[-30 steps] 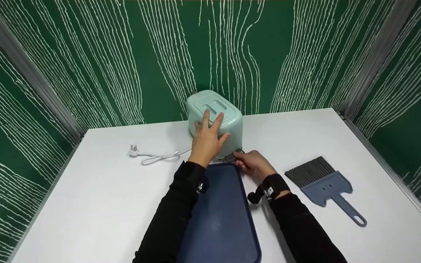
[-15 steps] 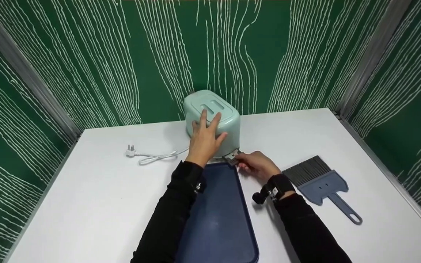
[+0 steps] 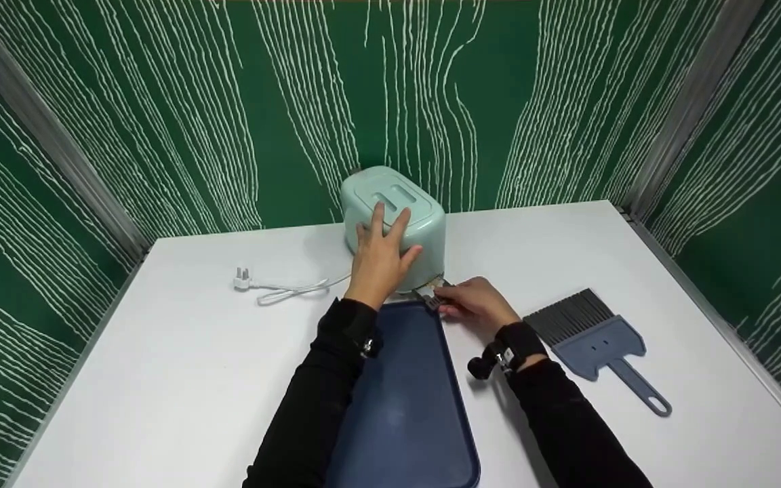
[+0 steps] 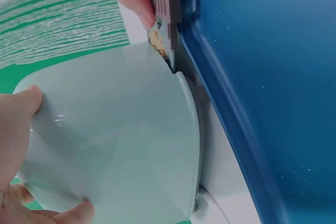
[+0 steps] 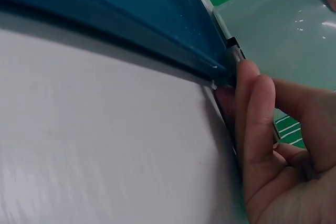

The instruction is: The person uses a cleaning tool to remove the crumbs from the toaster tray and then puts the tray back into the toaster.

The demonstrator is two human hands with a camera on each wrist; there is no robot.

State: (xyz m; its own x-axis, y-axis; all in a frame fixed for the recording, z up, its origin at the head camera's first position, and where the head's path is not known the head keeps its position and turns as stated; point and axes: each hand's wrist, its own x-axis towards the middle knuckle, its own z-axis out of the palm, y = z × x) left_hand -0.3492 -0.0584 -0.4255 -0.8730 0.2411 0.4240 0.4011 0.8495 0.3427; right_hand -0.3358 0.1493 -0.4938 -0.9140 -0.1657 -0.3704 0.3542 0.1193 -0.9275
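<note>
A mint-green toaster (image 3: 428,244) stands at the back middle of the white table. My left hand (image 3: 380,264) lies on its side and top edge with fingers spread. Low at the toaster's near right corner, my right hand (image 3: 475,301) pinches the grey ridged end of a crumb tray (image 4: 167,6), which sticks partly out of the base. Yellowish crumbs (image 4: 157,43) lie on it in the left wrist view; its inner part is hidden inside the toaster. Right below that corner is the end of a large blue tray (image 3: 407,407), specked with small crumbs in the left wrist view.
The toaster's white cord and plug (image 3: 242,279) lie on the table to the left. At the right lies a blue hand brush (image 3: 597,349) with dark bristles, handle toward the front. Green walls with white lines (image 3: 417,88) enclose the back and sides.
My right hand has drawn the crumb tray a little outward from the toaster, and now the tray's outer end is tilted. My left hand has stayed on the toaster.
</note>
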